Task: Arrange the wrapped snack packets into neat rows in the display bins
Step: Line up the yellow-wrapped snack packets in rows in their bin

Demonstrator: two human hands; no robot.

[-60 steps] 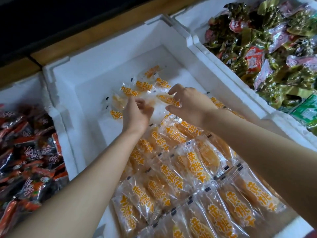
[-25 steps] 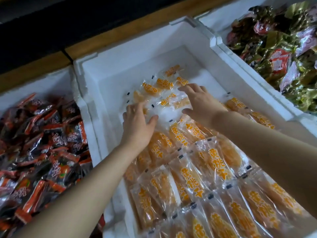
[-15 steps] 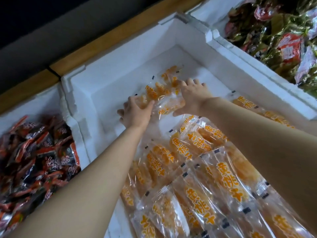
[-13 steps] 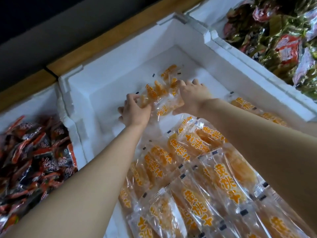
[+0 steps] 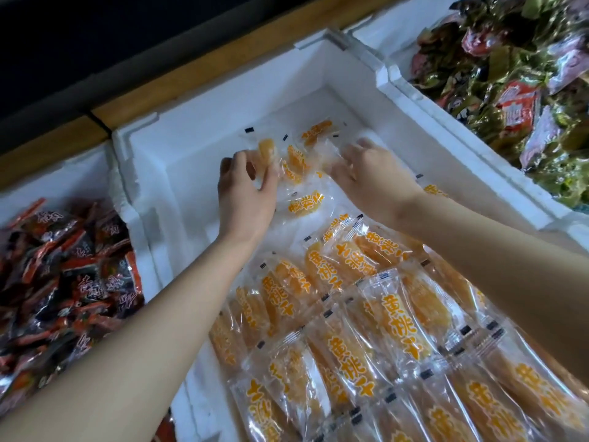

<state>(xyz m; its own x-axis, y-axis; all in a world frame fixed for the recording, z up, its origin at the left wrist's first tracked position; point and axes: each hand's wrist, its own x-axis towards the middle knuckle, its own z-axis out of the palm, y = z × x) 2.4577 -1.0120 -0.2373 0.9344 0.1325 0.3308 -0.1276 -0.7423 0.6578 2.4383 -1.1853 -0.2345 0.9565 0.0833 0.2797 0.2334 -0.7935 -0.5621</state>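
Clear packets of yellow peach slices with orange lettering fill a white foam bin (image 5: 204, 129). The near packets (image 5: 366, 314) lie in overlapping rows. At the far end sits a small loose bunch of packets (image 5: 298, 159). My left hand (image 5: 245, 189) pinches one packet of that bunch between thumb and fingers. My right hand (image 5: 369, 173) grips the bunch from the right, fingers curled into the wrappers. One packet (image 5: 304, 204) lies flat just below the bunch, between my hands.
A foam bin (image 5: 63, 173) on the left holds red and black wrapped snacks (image 5: 63, 269). A bin on the right is piled with green, red and pink packets (image 5: 516, 74). A wooden shelf edge (image 5: 197, 65) runs behind the bins.
Both hands have closed in on the loose far packets and gathered them into a bunch that they now hold. One packet lies flat below them. The view has shifted slightly.
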